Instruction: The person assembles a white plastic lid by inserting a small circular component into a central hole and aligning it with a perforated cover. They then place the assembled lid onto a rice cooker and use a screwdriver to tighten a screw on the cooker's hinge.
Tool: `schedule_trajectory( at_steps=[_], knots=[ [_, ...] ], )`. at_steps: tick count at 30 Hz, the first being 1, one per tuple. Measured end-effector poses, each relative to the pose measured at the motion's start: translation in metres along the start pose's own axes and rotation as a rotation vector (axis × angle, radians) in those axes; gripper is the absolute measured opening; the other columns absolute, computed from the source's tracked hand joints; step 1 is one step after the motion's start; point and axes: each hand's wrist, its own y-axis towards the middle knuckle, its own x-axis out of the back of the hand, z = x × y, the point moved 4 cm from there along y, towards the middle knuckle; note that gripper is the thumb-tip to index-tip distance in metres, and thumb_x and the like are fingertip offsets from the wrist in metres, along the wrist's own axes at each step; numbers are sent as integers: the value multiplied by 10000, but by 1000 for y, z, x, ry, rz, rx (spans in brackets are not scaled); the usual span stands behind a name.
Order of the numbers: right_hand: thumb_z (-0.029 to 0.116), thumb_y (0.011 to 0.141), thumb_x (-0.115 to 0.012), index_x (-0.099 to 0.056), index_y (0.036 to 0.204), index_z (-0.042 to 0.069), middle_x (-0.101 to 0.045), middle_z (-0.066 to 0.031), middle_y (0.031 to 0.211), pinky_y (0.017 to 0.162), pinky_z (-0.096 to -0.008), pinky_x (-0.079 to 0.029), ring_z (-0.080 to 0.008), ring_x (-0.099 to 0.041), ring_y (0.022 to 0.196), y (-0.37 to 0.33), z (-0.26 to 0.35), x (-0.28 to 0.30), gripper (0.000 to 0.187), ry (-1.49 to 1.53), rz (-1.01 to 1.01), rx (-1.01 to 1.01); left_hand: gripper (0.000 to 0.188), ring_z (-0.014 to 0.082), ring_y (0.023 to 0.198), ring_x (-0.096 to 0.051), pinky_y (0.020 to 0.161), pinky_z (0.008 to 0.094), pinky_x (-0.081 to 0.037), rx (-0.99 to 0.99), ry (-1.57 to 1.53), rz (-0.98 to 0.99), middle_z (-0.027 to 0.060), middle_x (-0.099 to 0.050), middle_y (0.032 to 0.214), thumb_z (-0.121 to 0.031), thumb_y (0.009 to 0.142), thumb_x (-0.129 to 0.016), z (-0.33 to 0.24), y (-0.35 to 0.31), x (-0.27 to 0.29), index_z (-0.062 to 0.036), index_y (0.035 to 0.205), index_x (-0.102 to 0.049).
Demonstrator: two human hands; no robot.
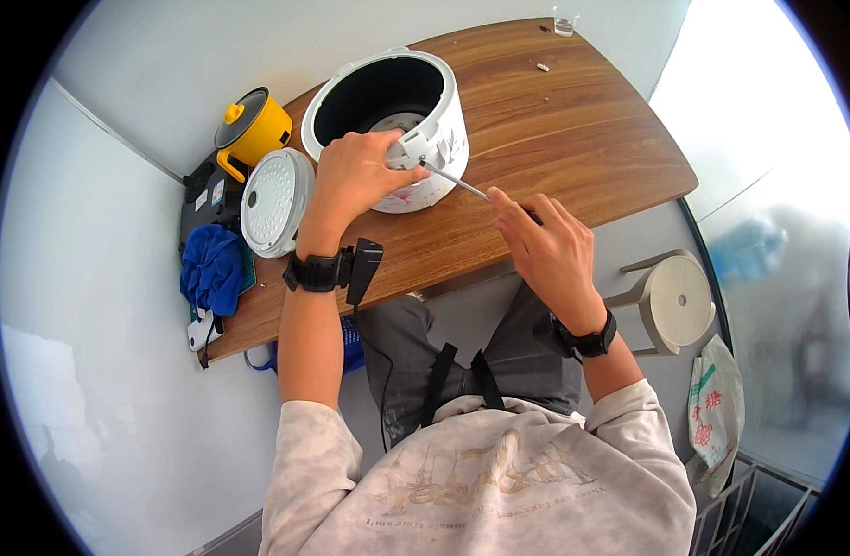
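A white rice cooker body with a dark inside stands lidless on the wooden table, slightly left of centre. My left hand grips its near rim beside the white hinge or latch bracket, fingers over the edge and thumb near the bracket. In my closed right hand is a screwdriver, its handle mostly hidden by the fingers. The metal shaft points up and left, and the tip meets the bracket by a dark hole or screw. Left of the cooker body leans a round white lid with a dimpled inner face.
A yellow electric pot stands at the back left by the wall. Below it lie a black case and a blue cloth. A small clear cup is at the table's far edge. Right of the table is a beige stool.
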Motion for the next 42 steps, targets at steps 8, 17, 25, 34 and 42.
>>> schedule_trajectory(
  at_steps=[8,17,25,34,42],
  knots=[
    [172,875,-749,-671,1270,206,-584,5,804,589,-322,-497,-168,-607,720,1,0,2,404,9,-23,7,431,244,736,-743,675,331,-548,-14,10,-6,115,-757,800,-442,777,-825,1,0,-1,-124,1062,-768],
    [170,862,-756,-667,1262,195,-584,0,805,577,-328,-499,-171,-617,727,1,-2,0,410,9,-8,-3,454,236,731,-743,674,328,-546,-6,8,-2,111,-754,787,-478,778,-817,1,0,0,-126,1062,-771],
    [124,866,-725,-649,1266,159,-595,-23,841,602,-324,-515,-182,-626,743,15,1,15,408,-59,78,50,470,234,741,-746,682,331,-552,-7,4,6,111,-760,806,-491,781,-813,0,1,1,-131,1081,-770],
    [63,920,-642,-636,1241,39,-613,-87,786,549,-357,-509,-243,-631,634,18,10,17,322,159,219,-22,452,255,757,-747,686,338,-556,-29,-21,-11,111,-762,827,-474,788,-809,8,2,-4,-139,1088,-765],
    [236,1081,-504,-599,1254,-24,-646,-71,780,579,-291,-529,-167,-650,607,1,29,-18,326,1367,608,-757,403,283,756,-734,686,370,-547,-33,-64,-21,123,-748,814,-405,786,-806,6,1,-1,-136,1082,-760]
  ],
)
